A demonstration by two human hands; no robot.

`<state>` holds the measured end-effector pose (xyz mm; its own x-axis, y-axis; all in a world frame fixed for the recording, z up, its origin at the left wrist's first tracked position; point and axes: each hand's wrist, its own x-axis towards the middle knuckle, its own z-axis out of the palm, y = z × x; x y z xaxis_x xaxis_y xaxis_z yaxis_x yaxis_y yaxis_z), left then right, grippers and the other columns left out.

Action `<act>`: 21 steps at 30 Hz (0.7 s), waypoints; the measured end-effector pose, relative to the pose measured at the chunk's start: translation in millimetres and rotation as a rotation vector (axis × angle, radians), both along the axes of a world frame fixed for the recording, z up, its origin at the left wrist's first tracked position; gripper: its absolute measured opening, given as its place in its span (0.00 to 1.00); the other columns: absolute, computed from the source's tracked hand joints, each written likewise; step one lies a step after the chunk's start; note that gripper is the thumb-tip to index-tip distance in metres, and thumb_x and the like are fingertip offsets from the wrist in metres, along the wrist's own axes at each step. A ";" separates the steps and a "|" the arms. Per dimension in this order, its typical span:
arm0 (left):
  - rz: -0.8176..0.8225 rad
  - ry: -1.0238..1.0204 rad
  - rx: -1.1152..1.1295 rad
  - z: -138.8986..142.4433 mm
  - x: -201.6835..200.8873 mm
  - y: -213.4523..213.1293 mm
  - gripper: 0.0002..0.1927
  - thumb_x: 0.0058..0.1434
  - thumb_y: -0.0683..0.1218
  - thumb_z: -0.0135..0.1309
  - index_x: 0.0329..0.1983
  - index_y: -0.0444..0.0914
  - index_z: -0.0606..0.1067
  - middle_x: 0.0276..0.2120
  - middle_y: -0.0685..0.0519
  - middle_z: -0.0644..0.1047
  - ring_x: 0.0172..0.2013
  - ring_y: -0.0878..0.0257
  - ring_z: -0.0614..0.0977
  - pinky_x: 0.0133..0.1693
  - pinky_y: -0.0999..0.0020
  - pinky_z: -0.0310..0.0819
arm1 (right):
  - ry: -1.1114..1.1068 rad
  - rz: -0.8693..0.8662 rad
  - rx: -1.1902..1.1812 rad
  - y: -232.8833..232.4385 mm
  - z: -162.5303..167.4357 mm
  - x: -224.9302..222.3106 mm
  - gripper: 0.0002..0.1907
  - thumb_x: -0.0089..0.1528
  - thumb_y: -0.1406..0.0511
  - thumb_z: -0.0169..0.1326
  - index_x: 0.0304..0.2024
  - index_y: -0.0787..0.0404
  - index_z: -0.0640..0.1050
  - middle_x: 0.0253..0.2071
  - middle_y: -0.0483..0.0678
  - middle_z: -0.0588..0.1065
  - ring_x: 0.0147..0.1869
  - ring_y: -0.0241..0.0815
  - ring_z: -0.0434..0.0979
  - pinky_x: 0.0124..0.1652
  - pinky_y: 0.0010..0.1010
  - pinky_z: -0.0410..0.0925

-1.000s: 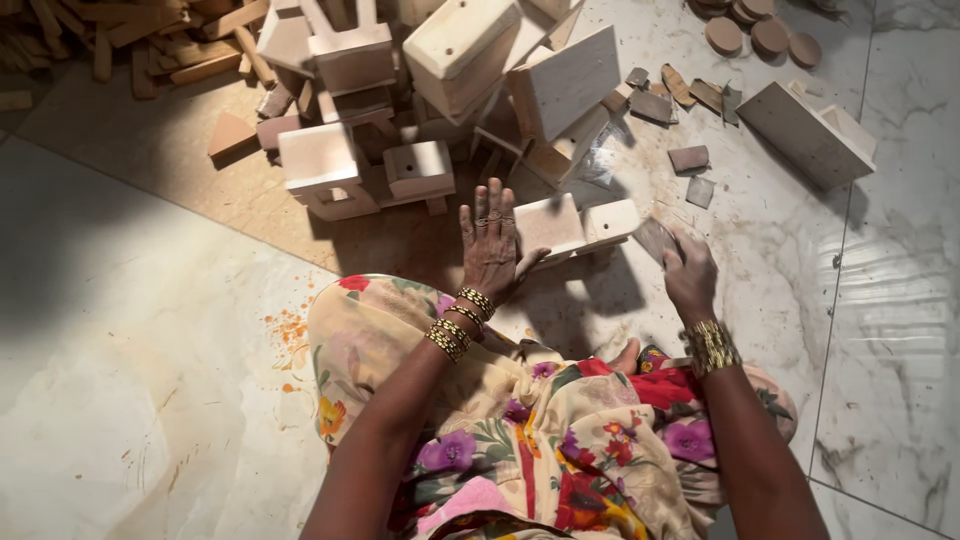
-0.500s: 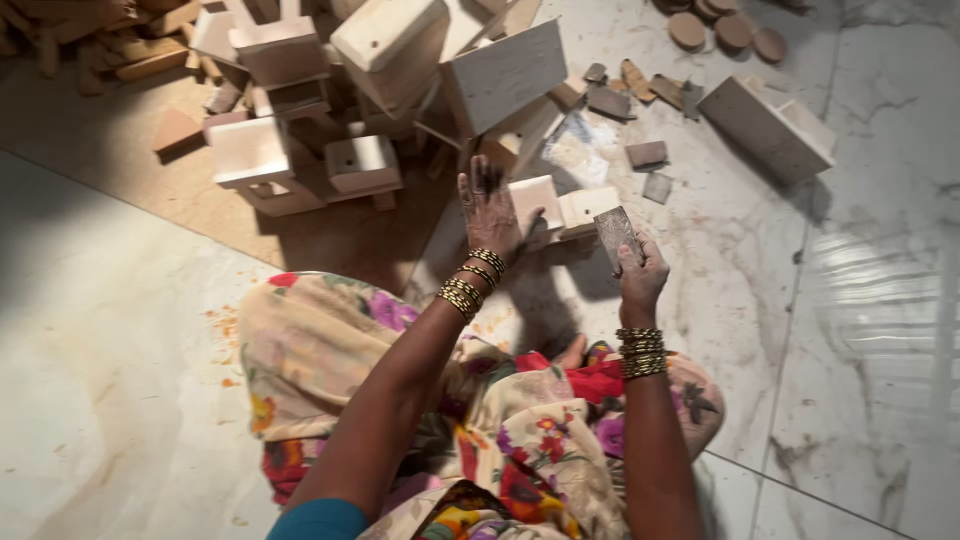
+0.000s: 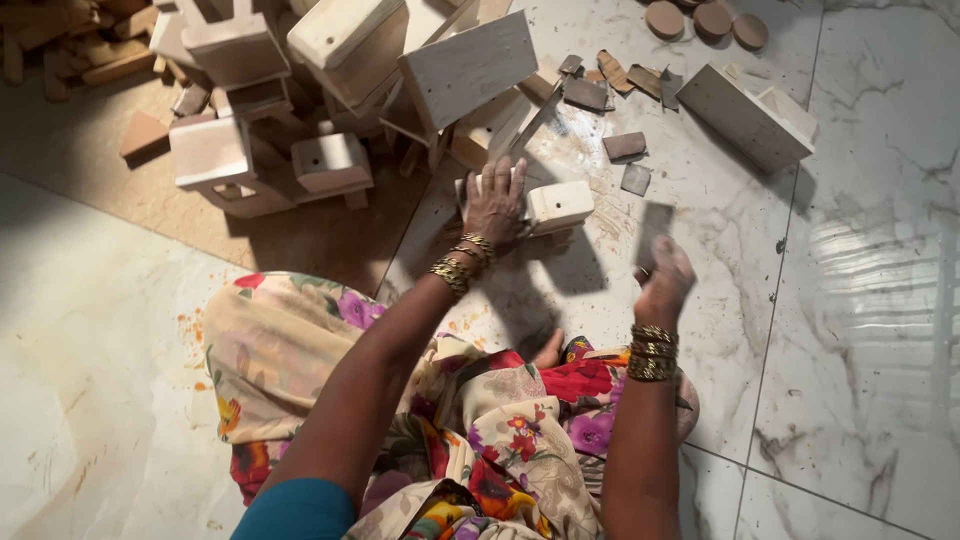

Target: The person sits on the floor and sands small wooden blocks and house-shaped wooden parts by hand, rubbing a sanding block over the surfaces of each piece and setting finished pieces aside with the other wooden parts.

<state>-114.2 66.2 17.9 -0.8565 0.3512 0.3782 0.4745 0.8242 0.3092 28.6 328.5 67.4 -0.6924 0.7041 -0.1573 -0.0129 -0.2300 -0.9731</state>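
Centrally, the left hand lies flat on a pale wooden piece on the marble floor, fingers spread and pressing its left end rather than gripping it. Its blocky right end shows bare just beside the hand. To the right and a little lower, the right hand is raised off the floor with fingers closed on a small dark sheet, held upright and somewhat blurred; it stands near the piece but apart from it.

Gold bangles ring both wrists, and a flowered cloth covers the lap at bottom centre.

Across the upper left a heap of similar pale wooden pieces is piled partly on a brown mat. Dark scraps lie scattered at upper centre, just above the piece. A long wooden box lies tilted at upper right, and three round discs sit along the top edge.
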 end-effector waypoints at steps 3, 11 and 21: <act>-0.078 0.295 -0.412 -1.7 -18.7 -25.9 0.48 0.55 0.62 0.64 0.75 0.49 0.57 0.61 0.48 0.64 0.58 0.53 0.67 0.54 0.41 0.65 | -0.083 0.178 0.208 5.5 -10.5 -38.6 0.19 0.65 0.63 0.62 0.53 0.70 0.78 0.41 0.49 0.79 0.33 0.33 0.79 0.28 0.24 0.72; -0.304 -0.184 -0.107 29.2 -10.8 -54.3 0.59 0.49 0.78 0.56 0.77 0.45 0.54 0.56 0.46 0.67 0.57 0.49 0.67 0.52 0.43 0.69 | -0.236 0.365 1.084 -55.1 -88.3 -88.3 0.21 0.59 0.67 0.62 0.55 0.63 0.78 0.44 0.55 0.80 0.37 0.44 0.81 0.35 0.35 0.76; -0.150 -0.190 0.166 32.0 -19.9 -64.1 0.49 0.64 0.79 0.46 0.76 0.43 0.62 0.56 0.47 0.74 0.55 0.57 0.75 0.64 0.41 0.61 | -0.659 0.280 0.525 -42.0 -51.8 -92.2 0.13 0.62 0.64 0.60 0.46 0.65 0.81 0.34 0.52 0.80 0.34 0.41 0.79 0.32 0.37 0.73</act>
<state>-134.1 2.1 49.9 -0.8607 0.4261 0.2787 0.5079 0.6797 0.5292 -63.6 286.5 15.5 -0.7327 0.6159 -0.2894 0.5772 0.3372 -0.7437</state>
